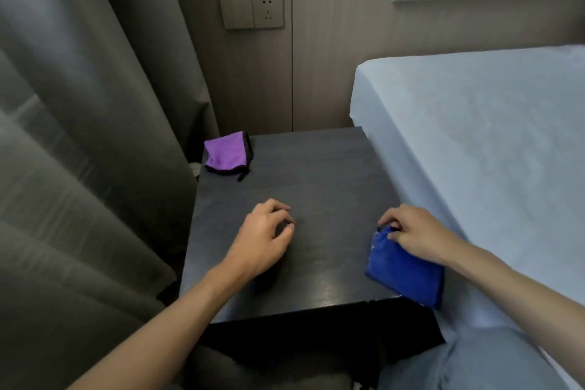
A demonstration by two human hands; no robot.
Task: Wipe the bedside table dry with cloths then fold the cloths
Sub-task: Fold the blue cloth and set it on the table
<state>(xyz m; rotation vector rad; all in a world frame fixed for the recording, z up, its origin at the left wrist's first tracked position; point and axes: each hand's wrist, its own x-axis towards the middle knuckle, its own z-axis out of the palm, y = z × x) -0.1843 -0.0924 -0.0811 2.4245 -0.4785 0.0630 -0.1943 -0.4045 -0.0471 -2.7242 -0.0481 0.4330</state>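
A dark bedside table (316, 174) fills the middle of the view. A folded purple cloth (226, 153) with a black edge lies at its far left corner. A folded blue cloth (405, 269) lies at the near right corner, partly over the table's edge. My right hand (414, 236) rests on the blue cloth's far end with fingertips pinching it. My left hand (267, 237) hovers over the bare table top left of centre, fingers curled loosely and holding nothing.
A bed with a pale blue sheet (490, 152) runs along the table's right side. Grey curtains (79, 152) hang close on the left. A wall socket and switch plate (251, 9) sit on the panelled wall behind.
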